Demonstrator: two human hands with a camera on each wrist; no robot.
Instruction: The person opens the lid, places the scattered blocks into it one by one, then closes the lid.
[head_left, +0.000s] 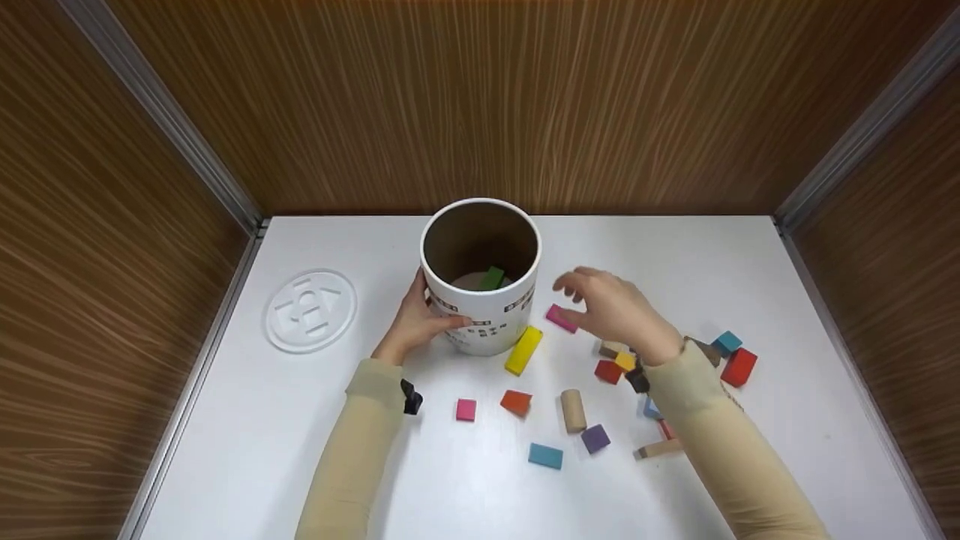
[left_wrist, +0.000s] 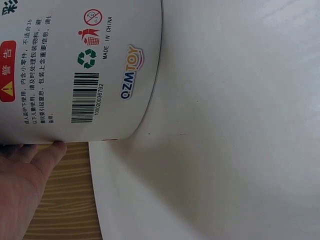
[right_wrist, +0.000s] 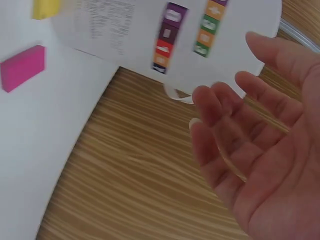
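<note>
A tall white cylindrical toy bucket (head_left: 487, 330) stands upright and uncovered at the back middle of the white table. Inside it a green block (head_left: 493, 278) shows on the bottom. My left hand (head_left: 416, 321) holds the bucket's left side, the thumb across its front and the other fingers round the side. To the right of the bucket my right hand (head_left: 611, 309) is raised with loosely bent fingers; its palm (right_wrist: 280, 170) is bare in the right wrist view. Just below it lies a pink block (head_left: 561, 318). A yellow block (head_left: 523, 350) rests against the foot of the bucket.
A round white lid (head_left: 310, 310) lies at the left. In front are a small pink block (head_left: 466, 410), an orange block (head_left: 516, 403), a wooden cylinder (head_left: 573, 411), a purple cube (head_left: 595, 439) and a teal block (head_left: 546, 456). Several blocks, partly hidden, surround the right forearm.
</note>
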